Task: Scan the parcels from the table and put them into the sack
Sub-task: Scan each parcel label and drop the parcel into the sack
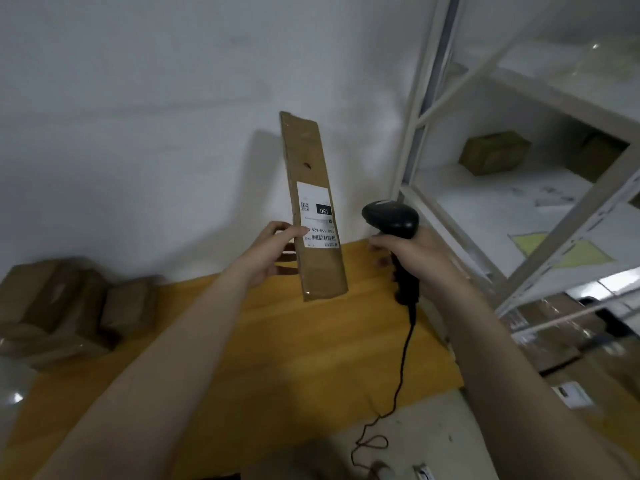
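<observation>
Two hands: left hand (273, 252) grips the upright parcel (306, 157); at its 3 o'clock, right hand (415, 252) clasps the scanner (391, 216).

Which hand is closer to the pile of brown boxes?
Left. The left hand, holding the long parcel, is to the right of the boxes; the right hand, gripping the scanner, is farther right still.

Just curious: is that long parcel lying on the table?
No, the left hand holds the long parcel upright in the air above the table.
</observation>
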